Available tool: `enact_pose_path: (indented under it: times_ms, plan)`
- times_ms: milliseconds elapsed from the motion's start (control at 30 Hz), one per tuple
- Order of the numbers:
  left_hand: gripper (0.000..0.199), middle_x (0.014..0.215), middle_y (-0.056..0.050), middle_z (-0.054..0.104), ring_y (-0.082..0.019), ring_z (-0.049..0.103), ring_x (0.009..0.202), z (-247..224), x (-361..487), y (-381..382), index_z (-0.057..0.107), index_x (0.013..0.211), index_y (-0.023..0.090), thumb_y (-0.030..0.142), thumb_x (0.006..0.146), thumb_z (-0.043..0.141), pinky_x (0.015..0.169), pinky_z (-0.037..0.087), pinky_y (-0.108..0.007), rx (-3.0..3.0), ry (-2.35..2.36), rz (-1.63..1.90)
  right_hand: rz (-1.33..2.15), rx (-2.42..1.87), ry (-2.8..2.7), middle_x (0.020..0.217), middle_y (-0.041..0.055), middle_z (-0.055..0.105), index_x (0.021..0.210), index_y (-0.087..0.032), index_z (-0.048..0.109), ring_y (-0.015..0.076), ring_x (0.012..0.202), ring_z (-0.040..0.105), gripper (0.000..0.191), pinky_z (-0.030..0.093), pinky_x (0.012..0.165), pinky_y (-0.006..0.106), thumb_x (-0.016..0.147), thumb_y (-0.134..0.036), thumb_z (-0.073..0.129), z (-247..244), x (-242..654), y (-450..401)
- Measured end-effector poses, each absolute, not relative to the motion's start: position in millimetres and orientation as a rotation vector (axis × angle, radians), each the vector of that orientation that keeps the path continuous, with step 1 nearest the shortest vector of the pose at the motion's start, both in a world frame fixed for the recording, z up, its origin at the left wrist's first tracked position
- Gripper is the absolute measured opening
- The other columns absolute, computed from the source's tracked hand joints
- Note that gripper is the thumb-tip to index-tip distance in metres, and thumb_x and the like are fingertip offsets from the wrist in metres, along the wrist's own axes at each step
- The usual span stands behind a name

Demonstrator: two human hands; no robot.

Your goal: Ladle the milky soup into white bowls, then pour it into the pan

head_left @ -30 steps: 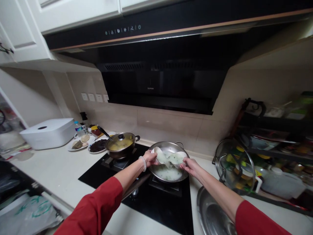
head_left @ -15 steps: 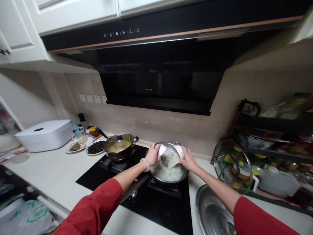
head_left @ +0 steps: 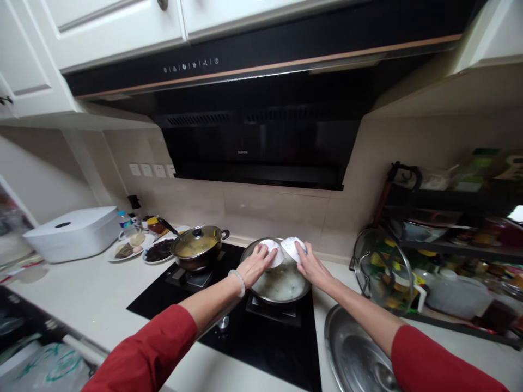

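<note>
My left hand grips a white rounded piece, like a small bowl, over the pan. My right hand holds a similar white bowl, tilted close beside the first. Their exact kind is hard to make out. Below them, cloudy whitish liquid with pale bits fills the pan, which stands on the right burner of the black hob. The fingers of both hands are bent around the white pieces.
A lidded pot with yellowish contents sits on the left burner. Plates of food and a white box are at left. At right are a steel basin, a glass lid and a crowded rack. The range hood hangs above.
Both white pieces have turned, now showing rounder white faces, and lie closer together over the pan. The pale shapes hanging below them are gone from sight. The view has shifted slightly right.
</note>
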State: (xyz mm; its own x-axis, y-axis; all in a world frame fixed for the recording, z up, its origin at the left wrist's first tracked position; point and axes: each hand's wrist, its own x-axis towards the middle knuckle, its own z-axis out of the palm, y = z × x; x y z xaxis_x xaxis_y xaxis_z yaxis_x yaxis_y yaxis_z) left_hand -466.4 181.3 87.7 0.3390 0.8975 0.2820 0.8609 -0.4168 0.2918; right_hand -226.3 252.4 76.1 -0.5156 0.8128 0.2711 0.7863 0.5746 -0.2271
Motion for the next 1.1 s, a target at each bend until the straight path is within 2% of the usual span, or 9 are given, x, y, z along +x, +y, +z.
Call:
enact_pose_path:
  times_ms: [200, 400, 667, 867, 1100]
  plan:
    - [0.074, 0.143, -0.014, 0.037, -0.033, 0.023, 0.141, 91.5, -464.1, 178.7, 0.036, 0.148, 0.028, -0.002, 0.081, 0.035, 0.109, 0.041, -0.049, 2.549, 1.679, 0.508, 0.106, -1.262, -2.461, 0.146, 0.0232, 0.027, 0.155, -0.019, 0.027, 0.0304, 0.098, 0.067, 0.071, 0.050, 0.093, 0.047, 0.088, -0.011, 0.052, 80.3, -228.0, 248.3]
    - [0.072, 0.141, -0.013, 0.040, -0.031, 0.023, 0.142, 95.3, -461.5, 174.8, 0.038, 0.148, 0.027, -0.001, 0.081, 0.035, 0.113, 0.036, -0.048, 2.527, 1.674, 0.532, 0.167, -1.243, -2.416, 0.145, 0.0211, 0.029, 0.154, -0.023, 0.030, 0.0286, 0.097, 0.067, 0.072, 0.050, 0.094, 0.047, 0.087, -0.011, 0.055, 81.4, -225.9, 247.2]
    - [0.069, 0.141, -0.014, 0.040, -0.032, 0.025, 0.140, 92.0, -464.2, 176.5, 0.038, 0.148, 0.027, 0.000, 0.084, 0.034, 0.110, 0.039, -0.049, 2.571, 1.673, 0.532, 0.077, -1.263, -2.478, 0.146, 0.0248, 0.028, 0.155, -0.018, 0.028, 0.0306, 0.096, 0.067, 0.071, 0.051, 0.092, 0.046, 0.089, -0.011, 0.053, 85.0, -226.4, 242.4]
    - [0.072, 0.138, -0.015, 0.042, -0.032, 0.027, 0.139, 89.9, -465.5, 177.6, 0.038, 0.147, 0.025, -0.002, 0.081, 0.037, 0.111, 0.039, -0.050, 2.569, 1.653, 0.592, 0.065, -1.257, -2.477, 0.146, 0.0223, 0.029, 0.155, -0.021, 0.029, 0.0279, 0.094, 0.068, 0.071, 0.051, 0.091, 0.044, 0.088, -0.011, 0.054, 84.1, -225.8, 243.9]
    - [0.072, 0.139, -0.014, 0.042, -0.032, 0.023, 0.142, 88.7, -466.4, 178.1, 0.039, 0.147, 0.028, -0.002, 0.082, 0.034, 0.110, 0.039, -0.048, 2.570, 1.637, 0.570, 0.134, -1.251, -2.439, 0.148, 0.0227, 0.028, 0.153, -0.021, 0.032, 0.0294, 0.097, 0.067, 0.071, 0.050, 0.092, 0.046, 0.087, -0.009, 0.053, 81.6, -225.8, 245.9]
